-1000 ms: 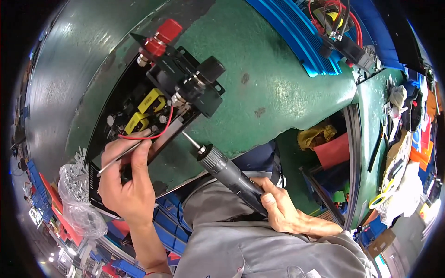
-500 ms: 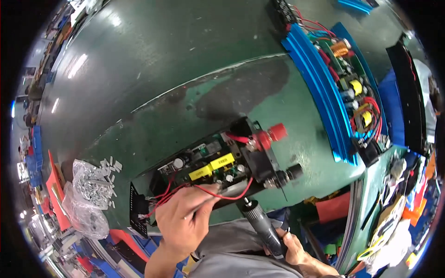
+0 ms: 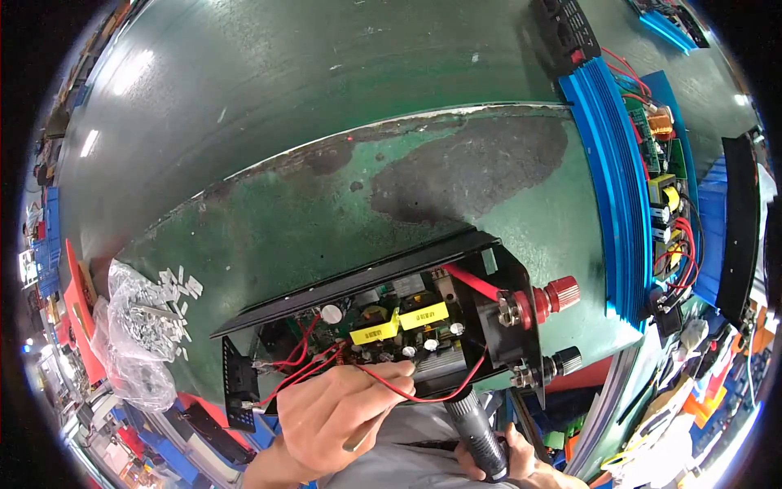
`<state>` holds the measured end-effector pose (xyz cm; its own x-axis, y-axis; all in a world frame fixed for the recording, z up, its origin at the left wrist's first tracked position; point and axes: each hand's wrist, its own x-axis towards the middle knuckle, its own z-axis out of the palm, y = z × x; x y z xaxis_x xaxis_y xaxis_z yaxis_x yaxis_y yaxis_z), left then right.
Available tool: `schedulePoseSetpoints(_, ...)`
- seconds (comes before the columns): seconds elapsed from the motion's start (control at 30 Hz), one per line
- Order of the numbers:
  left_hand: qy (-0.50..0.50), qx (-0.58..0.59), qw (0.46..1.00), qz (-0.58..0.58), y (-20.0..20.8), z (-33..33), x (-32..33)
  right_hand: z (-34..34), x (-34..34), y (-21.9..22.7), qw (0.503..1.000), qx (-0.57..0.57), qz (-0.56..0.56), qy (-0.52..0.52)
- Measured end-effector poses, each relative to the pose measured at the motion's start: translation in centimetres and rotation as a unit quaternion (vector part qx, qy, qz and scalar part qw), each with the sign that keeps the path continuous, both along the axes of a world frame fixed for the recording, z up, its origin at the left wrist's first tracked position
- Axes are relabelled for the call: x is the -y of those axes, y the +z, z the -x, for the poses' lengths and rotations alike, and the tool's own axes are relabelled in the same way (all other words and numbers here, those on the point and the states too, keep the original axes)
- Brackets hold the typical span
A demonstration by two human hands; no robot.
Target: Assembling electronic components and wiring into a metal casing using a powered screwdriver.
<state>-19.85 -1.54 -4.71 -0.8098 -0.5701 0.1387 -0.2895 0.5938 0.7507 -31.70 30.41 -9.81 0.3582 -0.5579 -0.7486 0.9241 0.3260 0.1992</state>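
Observation:
A black-cased power inverter lies open on the bench before me, its circuit board and two yellow-wrapped transformers showing. A red terminal post and a black terminal post stick out of its right end plate. My left hand is at the case's near side, fingers curled and fingertips at a grey metal bar beside the board; a small grey edge shows between its fingers. Below the case, my right hand grips a black electric screwdriver, its upper end against the case's near side, the tip hidden.
A clear plastic bag spills small grey metal pieces at the left. To the right stands a blue finned housing with an exposed circuit board, wires and a black end panel. Farther right is a black panel.
The inverter case appears turned, its board and far wall more in view. The screwdriver's upper end is now against the case's near side. The view has shifted and the blue housing sits farther right.

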Motion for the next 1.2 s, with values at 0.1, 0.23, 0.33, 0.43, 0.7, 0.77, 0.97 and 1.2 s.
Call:
schedulePoseSetpoints(0.1, 0.004, 0.013, 1.0, -0.014, 0.0, 0.0, -0.1, -0.2, 0.0, 0.5, 0.988, -0.109, -0.016, 0.111)
schedulePoseSetpoints(0.23, 0.019, 0.01, 1.0, -0.016, 0.0, 0.2, -0.3, -1.4, 1.2, 1.0, 0.964, -0.246, -0.048, 0.089)
schedulePoseSetpoints(0.33, 0.017, 0.072, 0.997, -0.033, 1.4, 0.0, -0.4, 0.3, 3.1, 1.3, 0.949, -0.277, 0.069, 0.137)
schedulePoseSetpoints(0.43, 0.056, 0.036, 0.994, -0.084, 1.5, -1.0, -0.5, 1.0, 4.5, 1.9, 0.944, -0.278, 0.065, 0.164)
schedulePoseSetpoints(0.7, 0.029, 0.031, 0.996, -0.077, 0.8, -0.9, -0.6, -2.4, -1.1, -1.0, 0.97, -0.214, -0.038, 0.108)
schedulePoseSetpoints(0.77, 0.02, 0.031, 0.997, -0.071, 0.7, -0.7, -0.6, -2.6, -1.6, -1.3, 0.971, -0.207, -0.059, 0.104)
schedulePoseSetpoints(0.97, 0.018, 0.04, 0.998, -0.048, 0.8, -0.6, -0.4, -1.1, 1.5, -0.1, 0.971, -0.192, 0.07, 0.127)
schedulePoseSetpoints(1.2, 0.014, 0.07, 0.996, -0.048, 1.4, -0.2, -0.2, -3.2, -1.0, -0.5, 0.944, -0.29, -0.009, 0.16)
